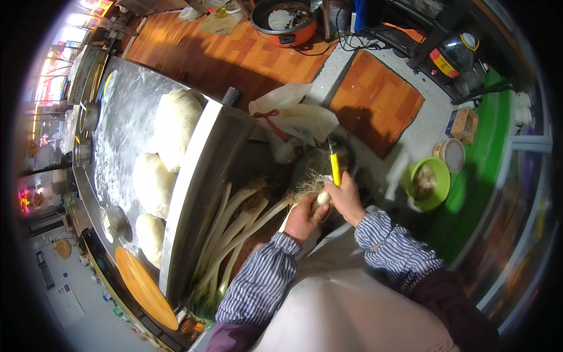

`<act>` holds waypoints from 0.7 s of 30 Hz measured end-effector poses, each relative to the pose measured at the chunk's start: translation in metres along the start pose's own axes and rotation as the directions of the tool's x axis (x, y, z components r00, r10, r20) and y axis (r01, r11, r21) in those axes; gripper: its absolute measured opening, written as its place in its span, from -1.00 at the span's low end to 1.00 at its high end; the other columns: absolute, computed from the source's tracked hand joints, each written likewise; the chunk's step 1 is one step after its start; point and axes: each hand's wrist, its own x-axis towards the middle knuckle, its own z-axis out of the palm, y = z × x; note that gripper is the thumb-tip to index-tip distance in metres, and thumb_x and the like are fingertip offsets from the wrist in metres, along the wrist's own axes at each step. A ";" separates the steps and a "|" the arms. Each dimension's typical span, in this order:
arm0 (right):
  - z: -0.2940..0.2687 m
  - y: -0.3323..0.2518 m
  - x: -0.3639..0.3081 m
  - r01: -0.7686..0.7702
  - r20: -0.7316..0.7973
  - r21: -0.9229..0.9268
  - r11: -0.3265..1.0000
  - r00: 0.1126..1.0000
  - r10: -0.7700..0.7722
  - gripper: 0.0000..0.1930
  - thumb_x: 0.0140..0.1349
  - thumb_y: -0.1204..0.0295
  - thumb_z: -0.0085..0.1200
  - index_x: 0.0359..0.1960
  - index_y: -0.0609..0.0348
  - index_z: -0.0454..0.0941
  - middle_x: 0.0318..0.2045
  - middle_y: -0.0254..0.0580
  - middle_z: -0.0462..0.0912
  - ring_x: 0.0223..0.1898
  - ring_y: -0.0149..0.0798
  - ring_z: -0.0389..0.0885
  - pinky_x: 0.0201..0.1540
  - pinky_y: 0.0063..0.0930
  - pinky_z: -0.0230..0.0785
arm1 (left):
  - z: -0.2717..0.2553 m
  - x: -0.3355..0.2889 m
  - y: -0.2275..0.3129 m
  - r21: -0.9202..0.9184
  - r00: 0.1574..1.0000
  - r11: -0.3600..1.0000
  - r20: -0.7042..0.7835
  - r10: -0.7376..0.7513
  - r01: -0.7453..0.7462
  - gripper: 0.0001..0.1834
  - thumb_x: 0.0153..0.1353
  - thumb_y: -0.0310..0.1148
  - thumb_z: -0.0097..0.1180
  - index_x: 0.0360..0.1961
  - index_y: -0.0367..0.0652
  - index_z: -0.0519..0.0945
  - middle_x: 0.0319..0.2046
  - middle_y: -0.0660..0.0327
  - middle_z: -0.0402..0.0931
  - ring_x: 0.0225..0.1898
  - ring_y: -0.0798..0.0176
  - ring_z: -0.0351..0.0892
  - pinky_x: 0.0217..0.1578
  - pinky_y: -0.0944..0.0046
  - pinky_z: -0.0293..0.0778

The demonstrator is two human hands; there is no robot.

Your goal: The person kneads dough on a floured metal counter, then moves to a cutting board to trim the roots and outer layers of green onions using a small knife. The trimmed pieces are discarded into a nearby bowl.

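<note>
My left hand (301, 219) is closed round the white root end of a large green onion (322, 198), with its stringy roots showing above the fingers. Close beside it, my right hand (350, 203) grips a small knife (335, 166) by its yellow handle. The blade points up and away from me, partly in front of a plastic bag. Several long green onions (230, 230) lie to the left of my hands, roots at the far end and green leaves nearer me. A dark container beneath the knife is mostly hidden.
On the left, large dough lumps (176, 126) rest on a floured table (132, 88), near a round wooden board (145, 287). A white plastic bag (293, 114) hangs beyond my hands. To the right are a green basin (443, 190) and a white bucket (452, 154). A red pot (299, 36) stands far off.
</note>
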 end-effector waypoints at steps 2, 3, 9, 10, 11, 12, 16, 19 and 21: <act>-0.004 0.001 0.000 -0.322 0.088 0.335 0.886 0.946 0.311 -0.77 0.18 0.38 0.14 -0.26 0.23 0.39 -0.50 -0.25 0.52 -0.67 -0.38 0.44 -0.66 -0.52 0.30 | 0.004 0.011 0.001 -0.335 0.967 0.909 0.128 -0.219 0.250 -0.59 0.29 -0.19 0.16 0.00 -0.25 0.41 -0.40 0.15 0.54 -0.53 0.36 0.43 -0.55 0.37 0.39; -0.006 0.002 0.000 -0.379 0.097 0.449 0.809 0.921 0.377 -0.78 0.20 0.35 0.13 -0.25 0.18 0.39 -0.50 -0.28 0.48 -0.69 -0.41 0.39 -0.68 -0.53 0.26 | 0.005 0.013 0.002 -0.315 0.970 0.917 0.094 -0.225 0.243 -0.61 0.31 -0.16 0.13 -0.04 -0.26 0.44 -0.45 0.27 0.50 -0.55 0.49 0.36 -0.60 0.47 0.29; -0.031 0.017 -0.019 0.010 0.147 0.129 0.992 0.989 -0.029 -0.66 0.26 0.26 0.13 -0.13 0.25 0.35 -0.48 -0.25 0.49 -0.67 -0.43 0.41 -0.61 -0.55 0.30 | 0.003 0.020 0.008 -0.205 0.954 0.934 0.122 -0.272 0.293 -0.66 0.37 -0.14 0.02 -0.12 -0.25 0.51 -0.54 0.27 0.50 -0.64 0.45 0.36 -0.64 0.43 0.29; -0.034 0.020 -0.025 0.152 0.146 -0.023 0.988 0.978 -0.147 -0.68 0.28 0.27 0.10 -0.13 0.25 0.36 -0.49 -0.25 0.49 -0.66 -0.43 0.42 -0.60 -0.55 0.31 | 0.003 0.020 0.008 -0.206 0.950 0.930 0.145 -0.278 0.304 -0.66 0.37 -0.16 0.02 -0.13 -0.26 0.52 -0.54 0.26 0.52 -0.66 0.43 0.37 -0.64 0.42 0.31; -0.039 0.022 -0.030 0.103 0.150 0.073 0.992 0.982 -0.113 -0.71 0.30 0.29 0.06 -0.12 0.25 0.37 -0.49 -0.26 0.49 -0.65 -0.43 0.42 -0.59 -0.56 0.32 | 0.004 0.020 0.008 -0.192 0.946 0.931 0.157 -0.282 0.310 -0.66 0.37 -0.13 0.02 -0.14 -0.25 0.51 -0.54 0.27 0.49 -0.65 0.44 0.35 -0.64 0.42 0.29; -0.043 0.024 -0.035 0.022 0.158 0.149 0.989 0.986 -0.046 -0.74 0.33 0.31 0.02 -0.11 0.25 0.37 -0.50 -0.26 0.49 -0.64 -0.43 0.43 -0.57 -0.57 0.32 | 0.004 0.020 0.008 -0.197 0.937 0.923 0.184 -0.296 0.331 -0.65 0.36 -0.11 0.03 -0.15 -0.23 0.51 -0.54 0.29 0.47 -0.63 0.45 0.34 -0.65 0.42 0.27; -0.063 0.025 -0.037 -0.233 0.108 0.580 0.780 0.972 0.210 -0.73 0.44 0.33 -0.22 0.04 0.24 0.32 -0.50 -0.26 0.45 -0.56 -0.42 0.43 -0.51 -0.55 0.34 | 0.010 0.018 0.005 -0.287 0.959 0.915 0.067 -0.275 0.282 -0.63 0.35 -0.07 0.03 -0.20 -0.23 0.49 -0.56 0.30 0.41 -0.63 0.46 0.31 -0.65 0.41 0.25; -0.076 0.020 -0.036 -0.071 0.057 0.565 0.822 0.997 0.047 -0.70 0.43 0.34 -0.17 0.13 0.15 0.24 -0.41 -0.23 0.47 -0.42 -0.40 0.50 -0.35 -0.50 0.41 | 0.003 0.021 0.000 -0.288 0.950 0.906 0.075 -0.302 0.311 -0.61 0.37 -0.11 0.00 -0.07 -0.26 0.47 -0.58 0.28 0.42 -0.68 0.44 0.30 -0.67 0.43 0.24; -0.079 0.015 -0.041 0.075 0.105 0.386 0.920 0.987 -0.124 -0.71 0.39 0.40 -0.12 0.10 0.13 0.25 -0.34 -0.23 0.51 -0.36 -0.41 0.53 -0.29 -0.51 0.43 | -0.002 0.023 -0.001 -0.228 0.947 0.920 0.075 -0.311 0.320 -0.63 0.39 -0.13 -0.03 -0.06 -0.26 0.47 -0.58 0.27 0.43 -0.71 0.45 0.30 -0.69 0.45 0.24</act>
